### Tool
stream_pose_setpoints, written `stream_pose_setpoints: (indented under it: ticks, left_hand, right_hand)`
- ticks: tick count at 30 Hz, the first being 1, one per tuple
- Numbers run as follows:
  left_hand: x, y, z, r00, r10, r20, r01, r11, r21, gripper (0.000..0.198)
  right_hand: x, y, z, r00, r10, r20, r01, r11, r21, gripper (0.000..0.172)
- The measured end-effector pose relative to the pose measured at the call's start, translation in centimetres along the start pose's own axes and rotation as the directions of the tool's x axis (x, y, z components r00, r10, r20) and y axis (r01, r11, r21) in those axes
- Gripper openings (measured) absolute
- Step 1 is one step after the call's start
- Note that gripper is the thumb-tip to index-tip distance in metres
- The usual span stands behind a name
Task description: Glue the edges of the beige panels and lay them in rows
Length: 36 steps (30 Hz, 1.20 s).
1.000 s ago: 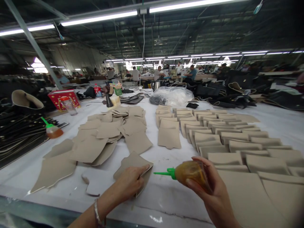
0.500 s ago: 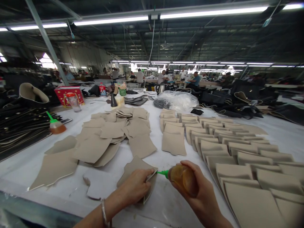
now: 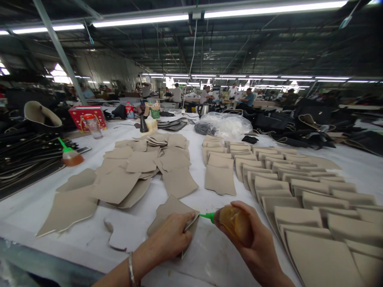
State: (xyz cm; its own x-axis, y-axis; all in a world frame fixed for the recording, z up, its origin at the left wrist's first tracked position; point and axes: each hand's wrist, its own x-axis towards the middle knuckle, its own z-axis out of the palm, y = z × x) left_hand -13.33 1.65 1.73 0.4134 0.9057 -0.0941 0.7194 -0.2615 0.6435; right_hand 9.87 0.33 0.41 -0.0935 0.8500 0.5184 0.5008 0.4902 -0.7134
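My left hand (image 3: 172, 235) is closed on a beige leather-like piece (image 3: 170, 209), pinching its folded right edge with thumb and fingers. In my right hand (image 3: 257, 235) is a squeeze bottle (image 3: 235, 224) of amber liquid, tipped sideways with its green nozzle pointing left. The nozzle's tip sits at the piece's right corner; whether it touches cannot be made out. A white-backed piece (image 3: 127, 231) lies just left of my left hand. Loose beige pieces (image 3: 119, 183) are heaped beyond it.
Rows of folded beige pieces (image 3: 326, 255) cover the right side of the white table (image 3: 215, 259). At the left stand a second green-tipped bottle (image 3: 72, 157), a clear cup (image 3: 93, 126) and a red box (image 3: 76, 119). A plastic bag (image 3: 224, 125) lies farther back.
The bottle in my right hand has shifted very slightly right, its nozzle still at the piece's corner. My left hand keeps its hold; the view has moved a little.
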Motion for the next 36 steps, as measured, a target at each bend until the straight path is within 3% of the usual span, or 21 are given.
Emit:
stream_pose_setpoints:
  ticks: [9, 17, 22, 27, 36]
  left_hand:
    - [-0.1, 0.0, 0.2, 0.999, -0.036, 0.01, 0.035, 0.998, 0.06, 0.061]
    - [-0.3, 0.1, 0.3, 0.999, -0.047, 0.006, 0.046, 0.994, 0.1, 0.061]
    - [-0.3, 0.1, 0.3, 0.999, -0.054, -0.001, 0.054, 0.994, 0.095, 0.06]
    - [-0.4, 0.4, 0.2, 0.999, -0.053, 0.004, 0.052, 0.997, 0.065, 0.059]
    - [-0.1, -0.2, 0.0, 0.999, -0.047, 0.016, 0.047, 0.999, 0.023, 0.063]
  right_hand:
    - [0.2, -0.3, -0.2, 0.996, 0.064, -0.065, -0.065, 0.998, -0.014, 0.045]
    - [0.0, 0.3, -0.4, 0.992, 0.116, -0.044, -0.113, 0.992, 0.055, 0.043]
    - [-0.1, 0.5, -0.3, 0.992, 0.102, -0.07, -0.1, 0.995, 0.023, 0.045]
    - [-0.4, 0.6, -0.3, 0.992, 0.125, -0.011, -0.125, 0.991, 0.056, 0.044]
    - [-0.7, 1.0, 0.0, 0.99, 0.124, -0.067, -0.119, 0.99, 0.075, 0.045]
